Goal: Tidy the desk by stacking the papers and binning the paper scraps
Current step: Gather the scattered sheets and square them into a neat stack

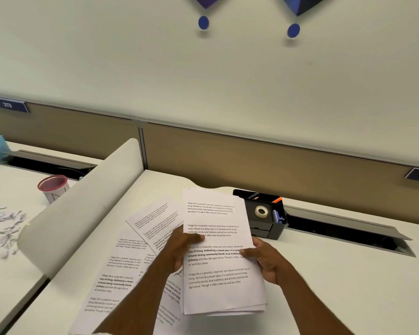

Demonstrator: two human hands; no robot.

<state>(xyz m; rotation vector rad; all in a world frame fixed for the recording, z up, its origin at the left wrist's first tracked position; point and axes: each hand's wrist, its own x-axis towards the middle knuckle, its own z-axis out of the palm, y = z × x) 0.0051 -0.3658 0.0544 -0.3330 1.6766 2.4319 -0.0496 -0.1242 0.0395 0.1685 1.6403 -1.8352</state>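
A stack of printed papers (218,281) is held above the white desk (336,274), its sheets not quite squared at the bottom edge. My left hand (182,247) grips its left edge, thumb on the top page. My right hand (264,259) grips the right edge, thumb on top. Several more printed sheets (121,267) lie fanned out on the desk to the left, partly under my left forearm. Paper scraps (5,228) are scattered on the neighbouring desk at far left.
A curved white divider (82,209) separates the two desks. A pink mesh cup (53,188) stands beyond the scraps. A black organiser (264,213) with a tape roll and pens sits behind the stack. Open cable trays (348,235) run along the partition.
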